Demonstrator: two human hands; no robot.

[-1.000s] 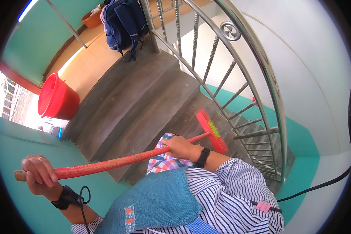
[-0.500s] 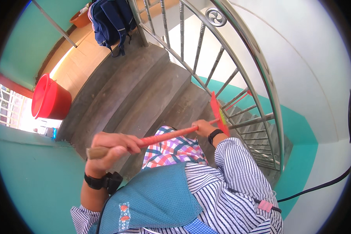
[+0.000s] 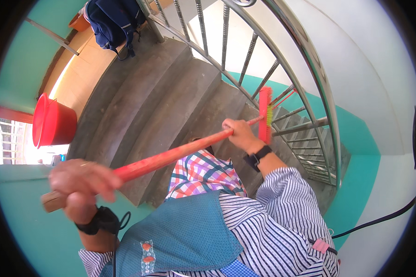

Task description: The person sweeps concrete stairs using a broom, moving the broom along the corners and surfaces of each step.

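A long-handled brush with a red stick and a wide red head slants across in front of me. Its bristles are red and yellow-green and face the metal railing at the right; I cannot tell if they touch it. My left hand, blurred by motion, is round the stick near its bare wooden end, the fingers somewhat loose. Close to the head, my right hand is closed round the stick. Under my arms, a checked cloth garment hides part of the steps.
Grey curved stairs run along the railing. At the left stands a red bucket; a dark blue backpack sits on the upper landing, with an orange basin behind. A black cable hangs at the right.
My left hand has moved left and down with the stick's end. My right hand has shifted slightly left and up, and the brush head has turned, showing more bristles.
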